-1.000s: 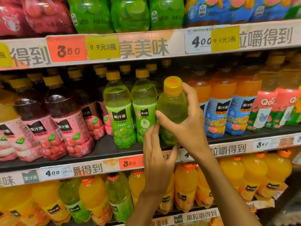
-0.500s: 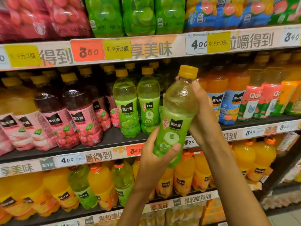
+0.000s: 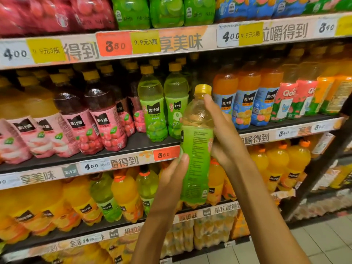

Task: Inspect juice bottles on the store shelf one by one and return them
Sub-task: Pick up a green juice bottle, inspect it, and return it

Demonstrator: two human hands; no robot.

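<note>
Turning bottle [image 3: 197, 149]; back label now forward.

Both arms reach up and forward, close together. The left hand [image 3: 172, 175] is lower, with its thumb and fingers curled round the green bottle [image 3: 196, 149]. The right hand [image 3: 223, 134] is higher and wraps round it from the right side, one finger reaching up toward the cap.

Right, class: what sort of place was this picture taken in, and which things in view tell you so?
Most likely a shop's drinks aisle. Stacked shelves hold rows of identical juice bottles, price tags line the shelf edges, and a person holds one green bottle in both hands.
</note>
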